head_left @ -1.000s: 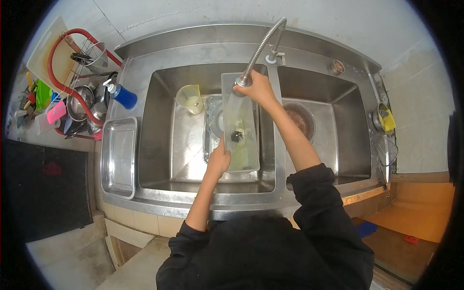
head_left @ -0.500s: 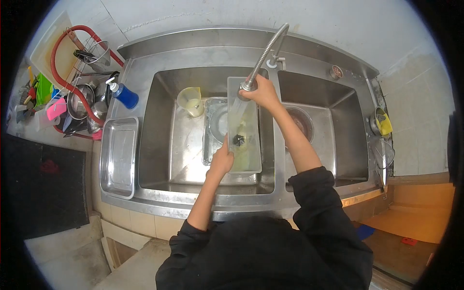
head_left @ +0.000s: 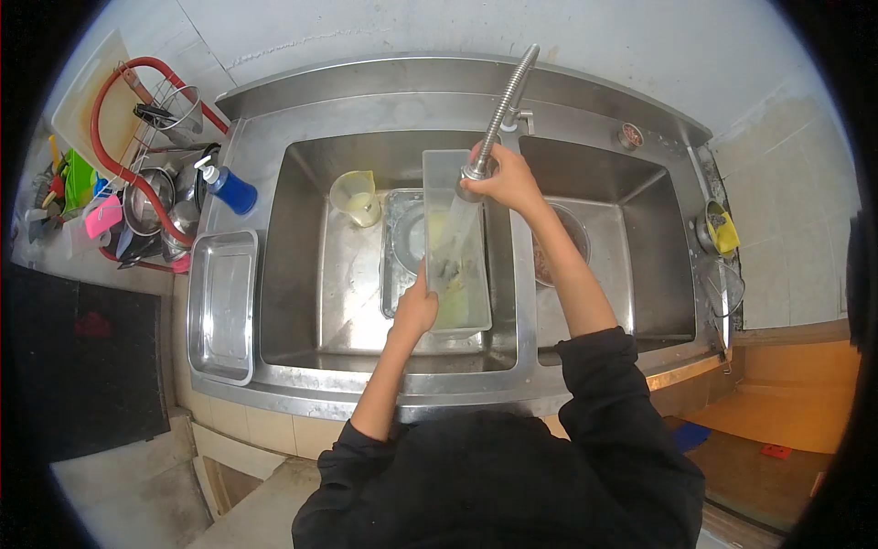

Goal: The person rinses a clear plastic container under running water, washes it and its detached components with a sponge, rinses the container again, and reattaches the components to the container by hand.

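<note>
My left hand (head_left: 416, 311) is closed on the near left side wall of a long translucent plastic container (head_left: 474, 316), which it holds over the left sink basin. My right hand (head_left: 508, 178) grips the head of a flexible metal spray faucet (head_left: 476, 174) above the container's far end. Water streams down from the faucet into the container, where the bottom looks pale yellow-green with a blurred dark patch. Beneath it, partly hidden, lies a metal tray (head_left: 391, 265) with a round shape in it. A clear measuring jug (head_left: 357, 197) with yellowish contents stands to the left.
An empty metal tray (head_left: 222, 311) and a blue soap pump bottle (head_left: 233, 190) sit on the left counter. A rack (head_left: 151, 146) with a red hose (head_left: 101, 137) and utensils stands farther left. The right basin holds a round bowl (head_left: 572, 229). A small tin (head_left: 630, 135) is behind it.
The faucet head has shifted slightly down and right with my right hand. The dark patch in the container now looks blurred under the water. My left hand keeps its hold.
</note>
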Available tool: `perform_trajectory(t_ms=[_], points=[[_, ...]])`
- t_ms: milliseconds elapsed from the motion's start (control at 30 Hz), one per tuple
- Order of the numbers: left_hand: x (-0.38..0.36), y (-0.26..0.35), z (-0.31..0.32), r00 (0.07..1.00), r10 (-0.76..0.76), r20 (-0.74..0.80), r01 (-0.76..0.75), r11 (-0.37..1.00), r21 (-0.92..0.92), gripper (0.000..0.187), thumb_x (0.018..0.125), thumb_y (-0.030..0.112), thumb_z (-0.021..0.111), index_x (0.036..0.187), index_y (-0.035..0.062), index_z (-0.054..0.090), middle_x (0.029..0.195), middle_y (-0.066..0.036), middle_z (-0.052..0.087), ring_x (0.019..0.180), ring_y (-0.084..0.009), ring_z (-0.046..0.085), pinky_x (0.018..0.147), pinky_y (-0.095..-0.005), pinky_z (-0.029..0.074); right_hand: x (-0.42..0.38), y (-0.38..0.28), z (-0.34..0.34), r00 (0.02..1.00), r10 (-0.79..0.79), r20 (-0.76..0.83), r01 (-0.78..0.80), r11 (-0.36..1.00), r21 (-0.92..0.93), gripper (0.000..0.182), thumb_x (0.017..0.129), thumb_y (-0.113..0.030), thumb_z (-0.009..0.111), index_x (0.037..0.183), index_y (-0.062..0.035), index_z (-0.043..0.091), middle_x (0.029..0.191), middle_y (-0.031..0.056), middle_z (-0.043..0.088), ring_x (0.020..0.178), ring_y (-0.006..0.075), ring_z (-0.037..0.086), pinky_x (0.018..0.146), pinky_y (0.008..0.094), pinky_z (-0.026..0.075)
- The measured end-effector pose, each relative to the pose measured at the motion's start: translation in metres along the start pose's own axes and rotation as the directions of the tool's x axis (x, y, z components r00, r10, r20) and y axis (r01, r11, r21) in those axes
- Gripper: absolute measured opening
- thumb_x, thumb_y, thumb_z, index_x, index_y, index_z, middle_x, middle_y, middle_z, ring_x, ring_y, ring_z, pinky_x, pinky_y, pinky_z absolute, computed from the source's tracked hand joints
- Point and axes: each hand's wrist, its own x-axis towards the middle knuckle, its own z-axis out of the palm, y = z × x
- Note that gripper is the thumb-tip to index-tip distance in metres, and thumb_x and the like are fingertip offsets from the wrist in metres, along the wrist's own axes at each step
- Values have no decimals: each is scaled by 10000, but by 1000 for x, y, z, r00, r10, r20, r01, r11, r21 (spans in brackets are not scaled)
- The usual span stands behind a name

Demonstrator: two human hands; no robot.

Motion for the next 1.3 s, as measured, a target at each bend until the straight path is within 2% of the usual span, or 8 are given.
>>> perform_trajectory(t_ms=[300, 400, 700, 833, 867, 1000, 1167, 1300], points=[[-5, 16, -11, 992, -100, 75, 101, 995, -11, 651, 753, 119, 388, 1370, 128, 181, 1045, -319, 518, 994, -431, 504, 887, -428, 376, 2, -15, -27, 996, 17, 91, -26, 995, 92, 456, 540, -257, 779, 865, -33, 550, 766, 77, 569, 717, 183, 554, 665, 300, 433], [-4, 13, -8, 994, -87, 67, 88, 996, -13, 650, 756, 124, 391, 1370, 129, 179, 1046, -313, 521, 996, -430, 504, 891, -427, 375, 5, -22, -34, 986, 49, 157, -79, 978, 192, 400, 573, -195, 782, 862, -58, 541, 777, -4, 548, 514, 35, 454, 471, 206, 356], [0, 2, -2, 996, -73, 43, 72, 997, 11, 675, 740, 125, 399, 1372, 148, 166, 974, -320, 540, 939, -441, 524, 849, -451, 390, -8, -48, -41, 984, 90, 151, -71, 989, -130, 568, 582, -385, 744, 960, -1, 567, 877, 144, 607, 799, 249, 600, 707, 358, 458], [0, -3, 0, 1000, -12, 15, 13, 1000, -13, 688, 731, 126, 405, 1370, 127, 151, 909, -334, 548, 881, -454, 537, 803, -477, 401, -39, -65, -33, 980, 128, 155, -12, 804, -595, 378, 696, -357, 650, 848, -13, 613, 831, 149, 629, 798, 286, 619, 671, 366, 483], [-1, -2, 0, 1000, -20, 21, 21, 1000, -19, 688, 731, 126, 405, 1370, 127, 151, 909, -334, 548, 881, -454, 537, 803, -477, 401, -49, -69, -28, 941, 235, 242, 28, 660, -751, 298, 737, -307, 614, 809, -18, 627, 797, 144, 635, 783, 290, 625, 655, 365, 492], [-2, 2, -2, 998, -54, 22, 54, 999, 9, 687, 736, 132, 411, 1371, 131, 148, 874, -327, 554, 839, -456, 543, 777, -479, 411, -83, -23, 37, 675, 184, 715, 443, 674, -591, 122, 667, -100, 584, 726, -11, 644, 777, 182, 626, 738, 318, 622, 608, 398, 499], [-1, 5, -3, 999, -54, 5, 54, 998, -21, 699, 740, 126, 421, 1376, 135, 133, 829, -318, 558, 802, -454, 548, 755, -480, 420, -103, 41, 145, 246, 352, 903, 712, 567, -415, 160, 682, -97, 595, 817, -50, 668, 887, 133, 640, 838, 283, 622, 689, 416, 486], [1, 7, -4, 994, -106, 31, 108, 992, -66, 687, 740, 114, 411, 1372, 172, 149, 895, -318, 555, 863, -456, 539, 785, -478, 412, -105, 86, 197, 240, 338, 910, 743, 540, -396, 177, 684, -97, 592, 839, -47, 660, 904, 138, 635, 849, 288, 616, 704, 410, 481]])
